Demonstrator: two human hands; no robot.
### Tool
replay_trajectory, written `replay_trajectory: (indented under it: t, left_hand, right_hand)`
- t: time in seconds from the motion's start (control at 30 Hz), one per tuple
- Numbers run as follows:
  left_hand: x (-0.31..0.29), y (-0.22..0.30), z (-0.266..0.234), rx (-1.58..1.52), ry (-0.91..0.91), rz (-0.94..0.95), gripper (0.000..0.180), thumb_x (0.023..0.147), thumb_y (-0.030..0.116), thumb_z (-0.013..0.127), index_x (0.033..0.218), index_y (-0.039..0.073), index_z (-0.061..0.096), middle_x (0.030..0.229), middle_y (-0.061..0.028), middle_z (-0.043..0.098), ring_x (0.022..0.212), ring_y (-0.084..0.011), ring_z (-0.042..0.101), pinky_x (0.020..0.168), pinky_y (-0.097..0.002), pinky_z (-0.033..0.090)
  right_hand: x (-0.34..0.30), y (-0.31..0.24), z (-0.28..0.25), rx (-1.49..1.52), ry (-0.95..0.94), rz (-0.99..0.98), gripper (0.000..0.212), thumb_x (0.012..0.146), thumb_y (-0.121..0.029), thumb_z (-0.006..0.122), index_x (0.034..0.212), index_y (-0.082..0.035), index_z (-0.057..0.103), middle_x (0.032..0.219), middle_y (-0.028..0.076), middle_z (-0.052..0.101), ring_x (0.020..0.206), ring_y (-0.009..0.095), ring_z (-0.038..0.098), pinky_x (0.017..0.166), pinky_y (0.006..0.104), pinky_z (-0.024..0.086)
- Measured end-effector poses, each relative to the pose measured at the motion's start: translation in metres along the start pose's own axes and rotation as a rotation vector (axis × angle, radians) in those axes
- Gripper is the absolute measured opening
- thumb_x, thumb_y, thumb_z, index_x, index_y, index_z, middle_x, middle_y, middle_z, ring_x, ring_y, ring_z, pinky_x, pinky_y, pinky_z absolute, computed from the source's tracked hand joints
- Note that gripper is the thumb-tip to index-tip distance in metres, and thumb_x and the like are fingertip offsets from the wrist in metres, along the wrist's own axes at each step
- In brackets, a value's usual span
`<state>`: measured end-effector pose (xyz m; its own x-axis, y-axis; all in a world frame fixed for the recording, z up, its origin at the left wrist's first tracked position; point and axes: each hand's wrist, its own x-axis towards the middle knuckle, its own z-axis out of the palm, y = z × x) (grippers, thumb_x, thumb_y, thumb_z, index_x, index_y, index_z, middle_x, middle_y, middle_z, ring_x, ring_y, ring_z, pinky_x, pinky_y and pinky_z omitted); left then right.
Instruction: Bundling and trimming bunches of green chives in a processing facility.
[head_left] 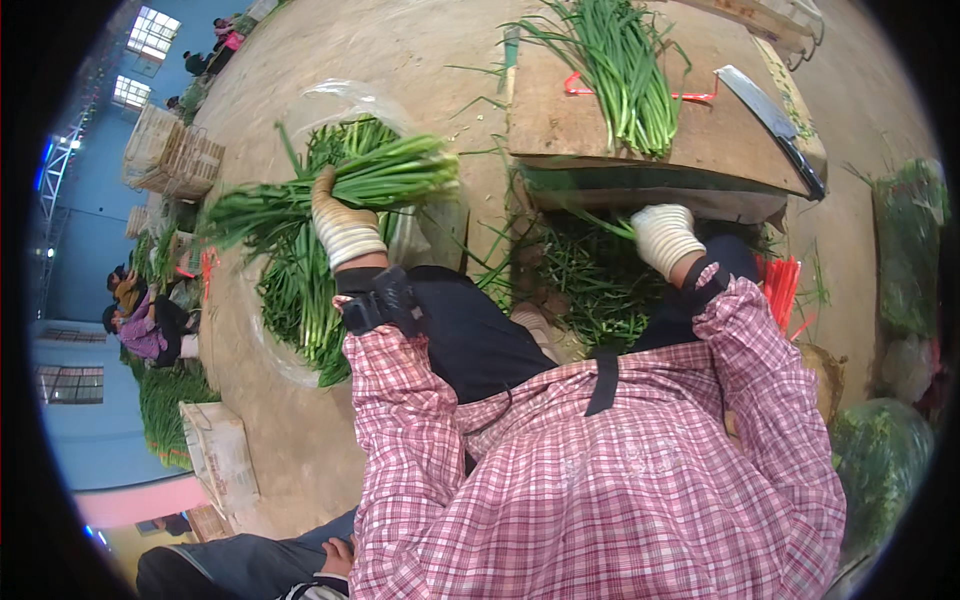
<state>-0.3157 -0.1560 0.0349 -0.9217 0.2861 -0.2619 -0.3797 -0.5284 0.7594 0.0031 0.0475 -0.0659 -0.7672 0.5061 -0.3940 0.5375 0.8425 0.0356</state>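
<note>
My left hand (345,222), in a cream knit glove, is closed round a bunch of green onions (400,172). Its pale stalk ends point right and its leafy tips spread left. Below it is a heap of green onions (300,280) on a clear plastic sheet (350,92). My right hand (663,238), also gloved, is curled in front of the low wooden board (560,125). A few green leaves (608,222) stick out from its fist on the left; its fingertips are hidden. On the board another bunch of green onions (630,85) lies across a red tie (577,84).
A broad-bladed knife (770,115) lies at the board's right side. Loose leaves (590,285) cover the ground between my legs. Red ties (780,285) stand by my right knee. Filled plastic bags (905,250) are on the right; crates (170,150) and other people (145,325) are at left.
</note>
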Motion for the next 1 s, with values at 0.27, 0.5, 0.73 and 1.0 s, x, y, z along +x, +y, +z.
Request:
replay_trajectory:
  t: [0.27,0.5,0.73,1.0]
  left_hand:
    - [-0.024,-0.021,0.021,0.015,0.069,-0.016,0.034,0.083,0.028,0.068,0.110,0.008,0.064,0.116,-0.0125,0.065,0.106,-0.0305,0.061,0.095,-0.0464,0.047]
    - [-0.044,-0.051,0.048,-0.026,0.075,-0.086,0.032,0.084,0.027,0.066,0.110,0.009,0.065,0.117,-0.0109,0.065,0.105,-0.0298,0.060,0.094,-0.0450,0.047]
    - [-0.050,-0.062,0.047,0.024,-0.006,-0.027,0.034,0.084,0.029,0.065,0.107,0.004,0.064,0.110,-0.0121,0.066,0.099,-0.0289,0.062,0.093,-0.0453,0.048]
    - [-0.053,-0.068,0.047,-0.027,-0.056,-0.024,0.033,0.084,0.026,0.067,0.105,0.000,0.066,0.106,-0.0116,0.067,0.096,-0.0280,0.062,0.091,-0.0428,0.049]
  right_hand:
    - [-0.006,-0.084,-0.068,1.260,0.937,-0.333,0.023,0.083,-0.025,0.069,0.093,-0.005,0.068,0.086,0.015,0.066,0.081,0.032,0.065,0.073,0.0387,0.051]
    - [-0.005,-0.102,-0.068,1.815,0.125,-0.199,0.025,0.088,-0.021,0.068,0.098,0.001,0.068,0.074,0.005,0.067,0.059,0.008,0.055,0.052,0.0247,0.045]
    - [0.012,-0.085,-0.029,1.412,0.382,-0.263,0.017,0.082,-0.017,0.064,0.091,-0.003,0.067,0.072,0.009,0.065,0.065,0.021,0.063,0.060,0.0341,0.049]
    - [-0.014,-0.078,-0.064,0.908,1.077,-0.273,0.027,0.080,-0.029,0.071,0.100,-0.011,0.066,0.085,0.013,0.066,0.077,0.034,0.065,0.066,0.0417,0.051]
